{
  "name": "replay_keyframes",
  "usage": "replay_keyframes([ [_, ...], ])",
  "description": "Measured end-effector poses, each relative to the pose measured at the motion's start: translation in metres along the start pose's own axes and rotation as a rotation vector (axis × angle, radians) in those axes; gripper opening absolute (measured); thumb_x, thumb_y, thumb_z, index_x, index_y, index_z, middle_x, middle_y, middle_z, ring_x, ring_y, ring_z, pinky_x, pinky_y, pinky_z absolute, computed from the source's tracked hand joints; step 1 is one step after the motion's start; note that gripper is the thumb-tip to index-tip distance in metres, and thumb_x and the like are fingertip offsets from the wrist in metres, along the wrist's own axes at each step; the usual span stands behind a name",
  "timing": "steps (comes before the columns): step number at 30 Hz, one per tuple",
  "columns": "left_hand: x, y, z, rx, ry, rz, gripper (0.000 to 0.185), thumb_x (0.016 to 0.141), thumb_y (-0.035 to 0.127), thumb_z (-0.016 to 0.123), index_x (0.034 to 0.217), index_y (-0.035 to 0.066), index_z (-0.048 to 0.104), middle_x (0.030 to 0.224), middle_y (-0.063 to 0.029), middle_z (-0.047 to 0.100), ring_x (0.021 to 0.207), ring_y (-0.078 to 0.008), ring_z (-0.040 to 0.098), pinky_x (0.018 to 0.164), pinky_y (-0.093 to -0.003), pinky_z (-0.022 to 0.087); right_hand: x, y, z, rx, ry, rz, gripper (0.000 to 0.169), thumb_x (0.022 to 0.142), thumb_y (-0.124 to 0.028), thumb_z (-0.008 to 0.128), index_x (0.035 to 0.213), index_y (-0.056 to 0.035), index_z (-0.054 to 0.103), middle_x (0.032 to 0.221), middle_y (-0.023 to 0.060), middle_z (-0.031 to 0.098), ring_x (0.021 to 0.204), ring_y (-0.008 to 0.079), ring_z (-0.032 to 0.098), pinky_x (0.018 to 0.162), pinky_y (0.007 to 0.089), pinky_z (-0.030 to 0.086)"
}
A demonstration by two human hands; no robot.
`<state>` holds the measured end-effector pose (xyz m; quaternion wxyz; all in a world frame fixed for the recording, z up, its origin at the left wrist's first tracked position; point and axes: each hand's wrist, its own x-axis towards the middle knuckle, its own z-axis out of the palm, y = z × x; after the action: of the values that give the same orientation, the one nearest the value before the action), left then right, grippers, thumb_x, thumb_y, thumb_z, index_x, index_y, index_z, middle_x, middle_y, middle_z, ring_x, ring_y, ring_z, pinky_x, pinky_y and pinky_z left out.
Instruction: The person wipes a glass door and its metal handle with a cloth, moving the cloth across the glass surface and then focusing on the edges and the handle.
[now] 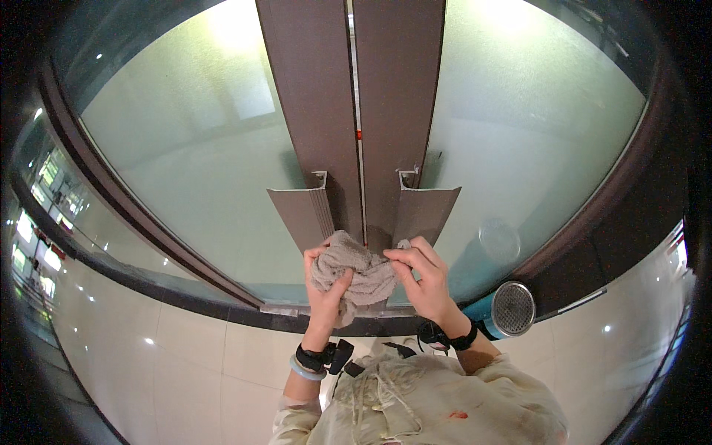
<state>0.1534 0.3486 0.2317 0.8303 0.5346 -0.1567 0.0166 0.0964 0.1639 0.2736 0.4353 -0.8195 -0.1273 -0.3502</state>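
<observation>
A crumpled grey-beige terry cloth (356, 270) is bunched up between my two hands, in front of a double door. My left hand (324, 295) grips its left side, thumb on top. With fingertips and thumb, my right hand (423, 273) pinches the cloth's right end. Just beyond the cloth, two brown metal door handles stick out from the door's middle: the left handle (300, 214) and the right handle (431, 211). The lower parts of both handles are partly hidden by the cloth and my hands.
Frosted glass panels, left (211, 183) and right (517, 144), flank the brown door stiles (317, 83). A teal cylindrical bin (489, 311) with a perforated metal top stands at the right, close to my right forearm. Glossy tiles (189, 345) cover the floor.
</observation>
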Motion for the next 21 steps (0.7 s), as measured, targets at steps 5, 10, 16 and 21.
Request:
replay_keyframes([
  [5,0.030,0.006,0.032,0.199,0.065,0.321,0.048,0.085,0.000,0.072,0.124,0.004,0.046,0.144,-0.0156,0.048,0.130,-0.0228,0.048,0.113,-0.0378,0.034,0.017,0.014,-0.020,-0.038,0.035,-0.170,0.030,0.085,0.007,0.068,0.114,-0.0026,0.067,0.102,0.0122,0.062,0.087,0.0303,0.061,0.071,0.0358,0.050],
  [10,0.054,0.017,0.060,0.528,0.138,0.591,0.063,0.079,-0.002,0.070,0.138,0.005,0.051,0.151,-0.0191,0.043,0.139,-0.0317,0.044,0.116,-0.0448,0.034,0.031,0.025,-0.036,-0.064,0.081,-0.255,0.034,0.086,0.007,0.065,0.117,-0.0035,0.065,0.111,0.0138,0.065,0.093,0.0326,0.063,0.076,0.0388,0.052],
  [16,0.051,0.023,0.074,0.828,-0.019,0.763,0.044,0.067,-0.004,0.071,0.110,0.004,0.067,0.139,-0.0177,0.058,0.132,-0.0345,0.054,0.110,-0.0432,0.042,0.037,0.039,-0.058,0.106,0.181,-0.118,0.016,0.087,0.005,0.065,0.102,-0.0010,0.061,0.105,0.0108,0.064,0.085,0.0260,0.062,0.074,0.0346,0.049],
  [21,0.034,0.017,0.078,0.591,-0.175,0.366,0.049,0.068,0.030,0.091,0.098,0.005,0.062,0.106,-0.0098,0.063,0.102,-0.0253,0.061,0.091,-0.0365,0.048,0.047,0.042,-0.060,0.418,0.102,0.122,0.010,0.091,0.003,0.065,0.094,-0.0006,0.057,0.089,0.0088,0.059,0.075,0.0184,0.056,0.066,0.0280,0.045],
])
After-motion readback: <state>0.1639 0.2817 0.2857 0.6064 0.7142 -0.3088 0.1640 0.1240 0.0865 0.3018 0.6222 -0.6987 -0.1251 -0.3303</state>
